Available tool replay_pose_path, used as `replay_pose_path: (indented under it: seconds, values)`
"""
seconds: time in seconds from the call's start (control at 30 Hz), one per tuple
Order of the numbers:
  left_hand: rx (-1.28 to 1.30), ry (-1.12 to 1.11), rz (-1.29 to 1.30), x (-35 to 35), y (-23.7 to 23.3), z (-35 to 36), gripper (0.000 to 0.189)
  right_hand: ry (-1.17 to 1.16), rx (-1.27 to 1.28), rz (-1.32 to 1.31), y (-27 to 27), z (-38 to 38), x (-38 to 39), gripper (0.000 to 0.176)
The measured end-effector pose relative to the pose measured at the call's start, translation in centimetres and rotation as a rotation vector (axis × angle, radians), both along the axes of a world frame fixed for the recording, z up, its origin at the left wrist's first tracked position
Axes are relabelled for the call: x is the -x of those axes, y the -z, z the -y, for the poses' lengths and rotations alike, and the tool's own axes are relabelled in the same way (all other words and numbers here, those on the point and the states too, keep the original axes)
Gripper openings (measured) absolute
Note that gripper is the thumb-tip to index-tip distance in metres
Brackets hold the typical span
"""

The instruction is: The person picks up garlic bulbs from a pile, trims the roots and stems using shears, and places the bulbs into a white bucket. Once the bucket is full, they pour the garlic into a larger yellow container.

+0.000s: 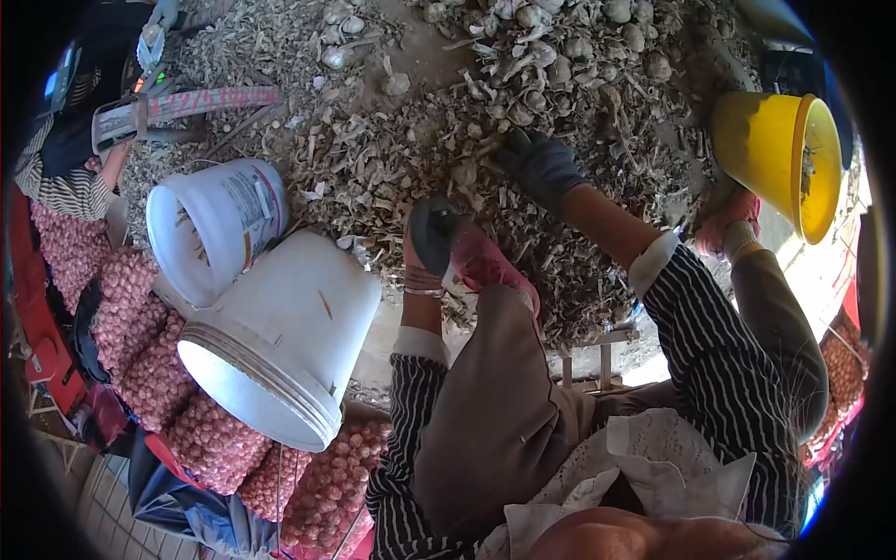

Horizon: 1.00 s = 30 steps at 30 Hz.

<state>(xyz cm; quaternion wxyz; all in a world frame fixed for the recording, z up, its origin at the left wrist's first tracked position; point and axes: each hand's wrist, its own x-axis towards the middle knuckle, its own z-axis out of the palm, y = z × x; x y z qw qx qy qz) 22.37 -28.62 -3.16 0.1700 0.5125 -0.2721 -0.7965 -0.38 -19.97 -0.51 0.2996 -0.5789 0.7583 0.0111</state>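
i see l hand (434,231), dark glove, raised w/ wrist bent, back to cam, fingers curled; can't tell if it's holding anything. it's just beside a pink shoe (487,266). r arm stretched fwd, striped sleeve pushed up. r hand (541,166), dark glove, palm down on the garlic pile (560,56), fingers loosely spread, nothing clasped. bulbs lie just past its fingertips. two white buckets (280,345) tipped at l, yellow bucket (770,149) at r.
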Motion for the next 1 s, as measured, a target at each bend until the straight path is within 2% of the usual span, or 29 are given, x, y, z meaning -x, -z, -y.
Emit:
replay_pose_path:
  seconds: [0.03,0.07,0.1,0.17,0.2,0.27,0.3,0.37,0.43,0.47,0.5,0.53,0.57,0.6,0.67,0.73,0.77,0.83,0.87,0.9,0.97,1.0]
  values:
    - [0.15,0.091,0.3,0.8,-0.3,0.3,0.028,0.014,-0.101,0.022,-0.7,0.3,0.3,0.045]
    - [0.152,0.217,0.363,0.8,0.2,0.9,0.04,0.007,-0.102,0.017,-0.3,0.0,0.6,0.045]
    - [0.15,0.21,0.358,2.2,-0.3,1.1,0.04,0.01,-0.013,0.05,-0.1,-0.5,1.0,0.045]
    - [1.376,0.799,0.792,5.0,-1.0,0.4,0.049,0.009,0.07,0.1,-0.2,-0.1,0.9,0.044]
    - [1.365,0.806,0.8,5.8,-0.8,0.1,0.049,0.013,0.076,0.118,-1.5,0.9,0.9,0.043]
    - [1.075,1.068,0.875,7.1,-0.5,0.2,0.057,0.015,0.094,0.145,-2.0,2.1,0.4,0.043]
    - [1.077,1.066,0.888,6.5,0.8,0.2,0.057,-0.005,0.173,0.114,-1.8,2.7,0.2,0.04]
    - [0.913,0.836,0.788,4.7,2.8,0.2,0.055,-0.028,0.262,0.09,-0.2,4.1,-0.4,0.038]
    - [0.898,0.844,0.721,3.2,2.6,0.9,0.053,-0.243,0.082,-0.135,2.7,6.2,-1.2,0.035]
    - [0.874,0.851,0.642,2.5,2.6,1.1,0.051,-0.244,0.079,-0.13,2.9,6.7,-1.5,0.035]
    - [0.867,0.852,0.642,1.4,3.5,0.8,0.051,-0.21,-0.062,-0.057,2.8,7.2,-1.7,0.035]
    - [0.87,0.733,0.523,0.5,4.5,0.8,0.049,-0.175,-0.198,0.009,2.6,7.5,-1.6,0.035]
    - [0.874,0.611,0.402,0.2,5.1,1.1,0.047,-0.177,-0.196,0.001,2.3,7.2,-1.4,0.035]
    - [0.874,0.606,0.398,0.7,3.2,1.9,0.047,-0.214,-0.116,-0.05,1.7,6.4,-1.5,0.039]
    - [0.577,0.228,0.295,1.0,-1.0,3.6,0.047,-0.249,-0.044,-0.094,1.1,5.0,-0.8,0.042]
    - [0.896,0.273,0.589,0.4,-1.2,6.6,0.048,-0.135,0.03,0.097,0.9,4.1,0.3,0.048]
    - [0.894,0.271,0.59,0.3,-0.8,8.1,0.048,-0.137,0.029,0.098,1.2,4.1,0.3,0.048]
    - [1.198,0.793,1.207,0.3,0.0,9.8,0.055,-0.043,0.342,0.121,2.2,3.7,-0.1,0.048]
    - [1.108,0.891,1.308,0.9,-0.5,9.6,0.062,-0.04,0.338,0.118,2.0,3.8,-0.6,0.048]
    - [1.113,0.889,1.304,1.8,-1.1,9.7,0.062,-0.08,0.256,0.074,1.7,4.3,-1.6,0.047]
    - [0.942,1.057,1.37,2.8,-1.5,9.9,0.065,-0.118,0.177,0.027,1.4,5.2,-2.5,0.046]
    - [0.906,1.023,1.351,2.6,-1.1,10.1,0.062,-0.149,0.092,0.047,1.7,5.4,-2.7,0.046]
